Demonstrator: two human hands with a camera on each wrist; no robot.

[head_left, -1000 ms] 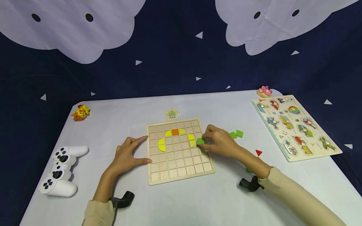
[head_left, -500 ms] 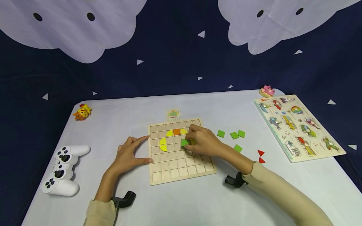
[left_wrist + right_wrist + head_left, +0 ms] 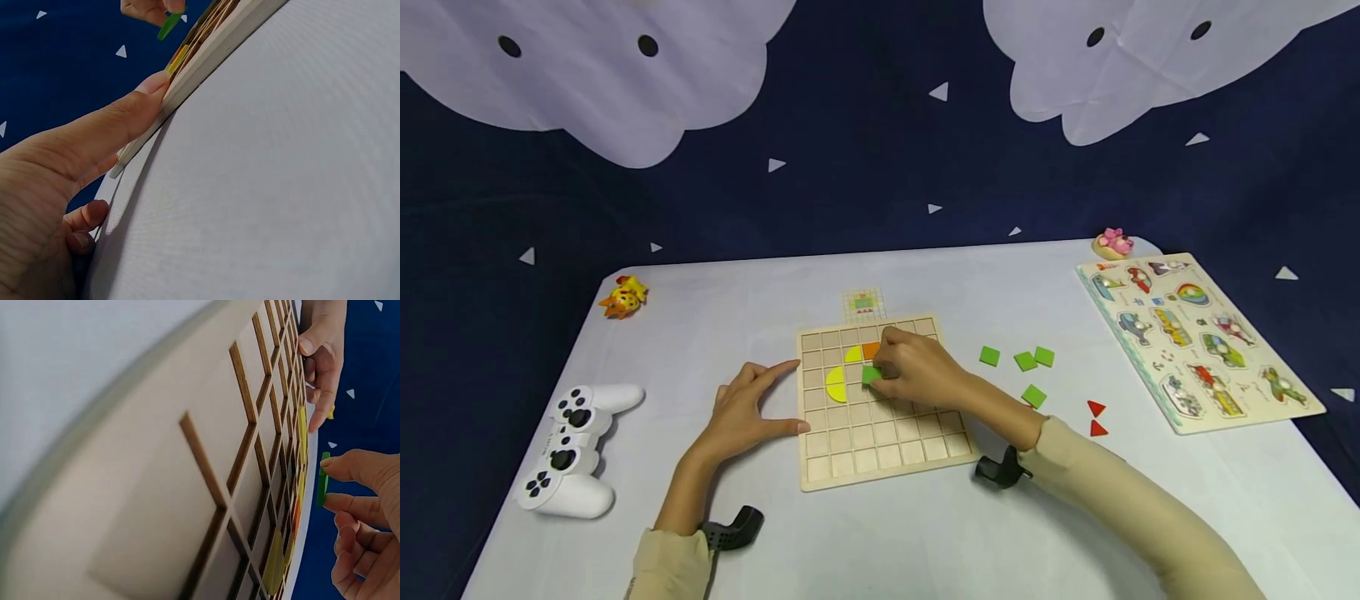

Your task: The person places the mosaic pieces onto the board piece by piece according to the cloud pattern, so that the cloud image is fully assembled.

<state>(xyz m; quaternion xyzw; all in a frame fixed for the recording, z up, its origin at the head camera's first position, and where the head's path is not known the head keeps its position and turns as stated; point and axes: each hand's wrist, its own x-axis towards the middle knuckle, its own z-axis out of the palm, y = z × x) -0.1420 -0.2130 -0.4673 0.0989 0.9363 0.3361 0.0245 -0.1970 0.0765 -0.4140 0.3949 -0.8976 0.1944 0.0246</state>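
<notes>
Green square (image 3: pixel 871 376): my right grip (image 3: pixel 919 367) pinches it above the board (image 3: pixel 862 437)
Left grip (image 3: pixel 748 410): spread, touching board edge
Tabletop (image 3: pixel 865 542): white
Backdrop (image 3: pixel 850 200): dark blue

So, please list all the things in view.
Backdrop: 1, navy-white, behind
Table: 1, white, centre
Controller: 1, white, left
Toys: 2, yellow, pink, far corners
Grid: 1, wooden, centre
Card: 1, multicoloured, behind grid
Puzzle: 1, multicoloured, right
Pieces: several, yellow, grid
Square: 1, orange, grid
Tiles: 5, green, four right, one pinched
Triangles: 2, red, right
Devices: 2, black, wrist-worn
Sleeves: 2, beige, foreground
Left hand: 1, grid edge
Right hand: 1, over grid
</notes>
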